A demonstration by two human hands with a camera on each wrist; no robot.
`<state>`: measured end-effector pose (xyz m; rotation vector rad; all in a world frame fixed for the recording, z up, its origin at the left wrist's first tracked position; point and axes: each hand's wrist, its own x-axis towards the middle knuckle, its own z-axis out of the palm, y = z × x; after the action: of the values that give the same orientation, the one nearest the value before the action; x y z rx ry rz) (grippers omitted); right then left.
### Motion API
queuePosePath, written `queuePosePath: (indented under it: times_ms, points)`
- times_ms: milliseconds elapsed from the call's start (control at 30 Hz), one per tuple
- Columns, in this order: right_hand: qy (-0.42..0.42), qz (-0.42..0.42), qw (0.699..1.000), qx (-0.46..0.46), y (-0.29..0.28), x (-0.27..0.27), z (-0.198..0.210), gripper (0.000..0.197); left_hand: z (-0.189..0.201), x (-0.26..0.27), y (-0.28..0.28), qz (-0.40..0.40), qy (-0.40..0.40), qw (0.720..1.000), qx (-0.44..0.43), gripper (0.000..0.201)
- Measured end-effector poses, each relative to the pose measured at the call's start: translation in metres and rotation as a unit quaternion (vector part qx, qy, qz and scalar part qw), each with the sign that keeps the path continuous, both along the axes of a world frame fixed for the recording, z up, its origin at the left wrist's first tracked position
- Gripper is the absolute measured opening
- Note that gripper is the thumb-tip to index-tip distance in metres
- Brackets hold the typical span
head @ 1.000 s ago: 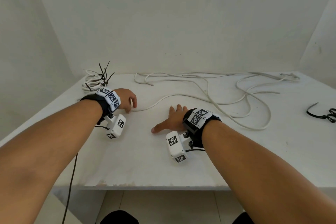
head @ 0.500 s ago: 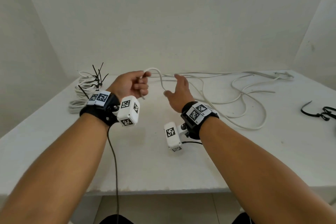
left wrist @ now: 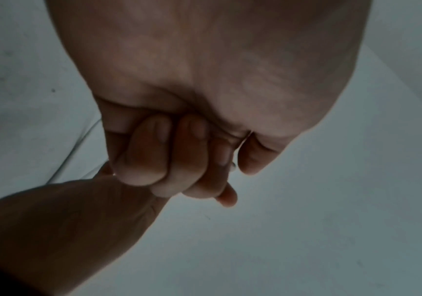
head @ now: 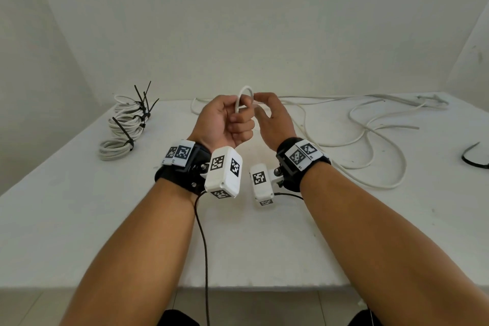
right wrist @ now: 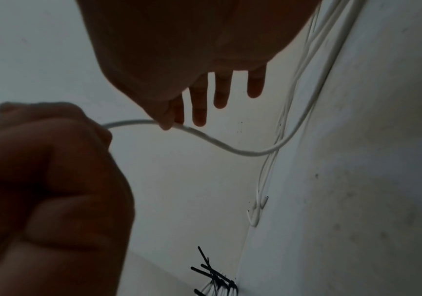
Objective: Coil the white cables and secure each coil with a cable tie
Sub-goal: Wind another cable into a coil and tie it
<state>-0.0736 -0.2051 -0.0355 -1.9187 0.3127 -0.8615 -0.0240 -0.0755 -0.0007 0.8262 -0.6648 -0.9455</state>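
a person's left hand (head: 227, 122), raised above the white surface (head: 264, 246), is clenched around the end of a loose white cable (head: 244, 92), which arches in a small loop out of the top of the fist. the right hand (head: 272, 119), just beside the left hand, has its fingers (right wrist: 221, 94) spread and straight, its thumb and forefinger meeting at the far side of that loop; whether they truly pinch the cable or only touch it cannot be told. from the left hand the cable runs away in slack curves (head: 370, 140) across the surface to the far side and the right. well to the left of the left hand lie finished white coils (head: 124, 127), stacked near the wall and each bound with black cable ties (head: 144, 103) whose tails stick upward. well to the right of the left hand, at the edge of the head view, spare black cable ties (head: 473, 159) lie on the surface. both wrists wear black straps carrying white camera housings (head: 223, 172) with printed square markers, and a dark lead (head: 203, 246) hangs from the housing below the left hand over the near edge of the surface.
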Motion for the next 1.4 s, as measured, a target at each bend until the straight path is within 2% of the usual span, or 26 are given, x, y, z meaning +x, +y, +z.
queuePosePath:
  times_ms: [133, 233, 333, 500, 567, 633, 700, 767, 867, 933, 1033, 1100, 1167, 1267, 1400]
  points:
    - [0.015, 0.033, 0.999, 0.025, 0.006, -0.001, 0.000, 0.009, -0.004, 0.001, 0.000, 0.010, 0.038, 0.992, -0.119, 0.020]
    - [0.052, 0.082, 0.995, 0.014, 0.011, -0.003, -0.003, 0.009, -0.005, 0.012, -0.002, 0.112, 0.057, 0.979, -0.159, 0.026]
    - [0.108, 0.092, 0.987, -0.074, 0.007, -0.005, 0.001, 0.014, -0.011, 0.027, 0.002, 0.226, 0.082, 0.959, -0.147, 0.022]
    - [0.218, 0.120, 0.954, -0.166, 0.008, -0.014, 0.004, 0.017, -0.026, 0.035, 0.003, 0.383, 0.036, 0.916, -0.113, 0.016]
    - [0.241, 0.121, 0.946, -0.179, 0.006, -0.019, 0.003, 0.019, -0.028, 0.043, 0.005, 0.436, -0.003, 0.896, -0.080, 0.017]
    - [0.236, 0.123, 0.943, -0.198, 0.001, -0.026, 0.006, 0.017, -0.031, 0.048, 0.007, 0.460, -0.092, 0.883, -0.006, 0.019]
    - [0.210, 0.119, 0.945, -0.221, -0.002, -0.030, 0.011, 0.017, -0.037, 0.045, 0.006, 0.438, -0.226, 0.865, 0.097, 0.021]
    - [0.162, 0.101, 0.954, -0.230, -0.004, -0.032, 0.013, 0.014, -0.040, 0.037, 0.003, 0.365, -0.348, 0.842, 0.190, 0.022]
    - [0.078, 0.065, 0.976, -0.194, -0.010, -0.033, 0.016, 0.006, -0.036, 0.026, 0.002, 0.247, -0.428, 0.821, 0.286, 0.026]
    - [0.043, 0.056, 0.988, -0.141, -0.014, -0.035, 0.016, 0.006, -0.032, 0.021, 0.003, 0.204, -0.410, 0.835, 0.306, 0.030]
    - [0.001, 0.053, 0.995, -0.079, -0.016, -0.035, 0.016, 0.011, -0.029, 0.014, 0.003, 0.161, -0.294, 0.910, 0.244, 0.035]
    - [-0.018, 0.057, 0.997, -0.058, -0.016, -0.035, 0.015, 0.012, -0.027, 0.010, 0.003, 0.123, -0.241, 0.937, 0.219, 0.046]
    - [-0.024, 0.062, 0.997, -0.045, -0.017, -0.034, 0.014, 0.012, -0.027, 0.008, 0.003, 0.090, -0.232, 0.944, 0.217, 0.053]
    - [-0.035, 0.069, 0.997, -0.031, -0.018, -0.035, 0.014, 0.010, -0.025, 0.006, 0.005, 0.061, -0.244, 0.945, 0.207, 0.050]
    - [-0.053, 0.082, 0.995, 0.000, -0.017, -0.035, 0.014, 0.006, -0.021, 0.004, 0.009, 0.019, -0.234, 0.960, 0.154, 0.036]
